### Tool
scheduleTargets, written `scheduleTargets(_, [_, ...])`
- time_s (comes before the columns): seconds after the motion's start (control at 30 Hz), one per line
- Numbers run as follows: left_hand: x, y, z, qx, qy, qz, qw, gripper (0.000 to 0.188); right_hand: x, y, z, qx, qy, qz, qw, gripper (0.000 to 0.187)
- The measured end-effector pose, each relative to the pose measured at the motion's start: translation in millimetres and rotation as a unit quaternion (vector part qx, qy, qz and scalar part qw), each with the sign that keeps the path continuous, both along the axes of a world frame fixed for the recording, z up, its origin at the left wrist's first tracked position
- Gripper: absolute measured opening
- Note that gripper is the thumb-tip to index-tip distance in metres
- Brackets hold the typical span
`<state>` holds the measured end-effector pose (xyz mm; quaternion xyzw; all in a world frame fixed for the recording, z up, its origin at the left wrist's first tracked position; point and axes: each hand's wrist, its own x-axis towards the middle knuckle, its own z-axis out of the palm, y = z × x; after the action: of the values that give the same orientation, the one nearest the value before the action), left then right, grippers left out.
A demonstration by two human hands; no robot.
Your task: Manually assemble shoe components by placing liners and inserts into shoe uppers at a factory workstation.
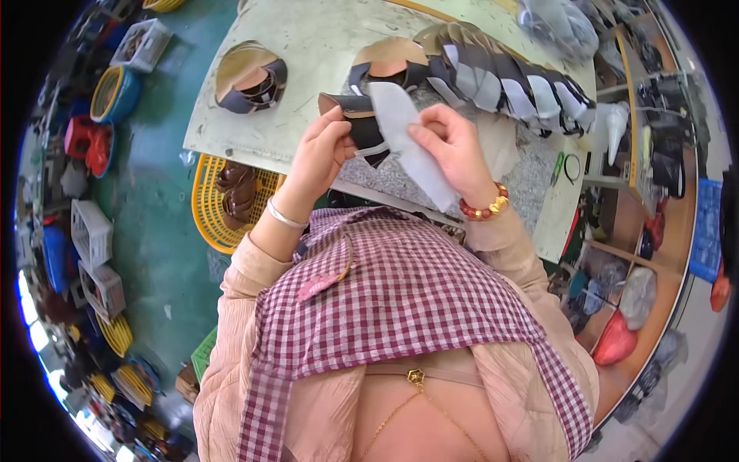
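Note:
Pinched between the thumb and fingers of my left hand (322, 148) is the edge of a dark shoe upper (366, 134) with a brown lining. My right hand (453, 150) grips a pale, curved strip of thin sheet material (406, 132) by its side. The strip overlaps the right part of the upper; whether they touch I cannot tell. Just beyond my hands lies another tan and black upper (387, 60). A similar upper (251, 75) rests by itself at the left of the table (308, 46).
A row of overlapping uppers (500, 81) with pale patches runs along the right back. Near the right edge lies a green-handled tool (557, 168). A yellow basket (202, 202) with brown items stands below the table's left edge. Shelves (627, 154) with bagged goods flank the right.

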<state>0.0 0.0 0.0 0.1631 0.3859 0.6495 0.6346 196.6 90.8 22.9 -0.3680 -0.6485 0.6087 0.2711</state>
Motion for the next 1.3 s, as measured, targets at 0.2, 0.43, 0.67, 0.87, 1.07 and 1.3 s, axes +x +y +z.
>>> scheduleTargets(0.2, [28.7,8.4,-7.1,-0.001,-0.024,-0.018,1.000,0.037,7.6,-8.9,-5.2,0.007,-0.022,0.003,1.000,0.011])
scheduleTargets(0.43, [33.8,10.7,5.8,-0.018,-0.016,-0.028,0.999,0.034,7.4,-10.8,-11.7,0.028,-0.033,-0.013,0.999,0.010])
scheduleTargets(0.67, [33.9,15.3,-10.5,-0.018,0.027,-0.016,0.999,0.032,2.8,-6.8,-8.3,0.047,-0.060,-0.005,0.997,0.010])
scheduleTargets(0.87, [42.4,8.7,-7.6,-0.102,0.249,0.104,0.957,0.020,-9.6,-10.8,-21.3,0.136,-0.114,0.022,0.984,0.015])
scheduleTargets(1.07, [38.9,13.2,-18.5,-0.023,0.347,0.162,0.924,0.015,-13.1,-9.4,-13.1,0.205,-0.152,0.070,0.964,0.011])
scheduleTargets(1.3, [19.7,-54.6,-17.3,-0.074,0.244,0.089,0.963,0.024,-56.3,-12.2,-18.4,0.128,-0.042,0.183,0.974,0.012])
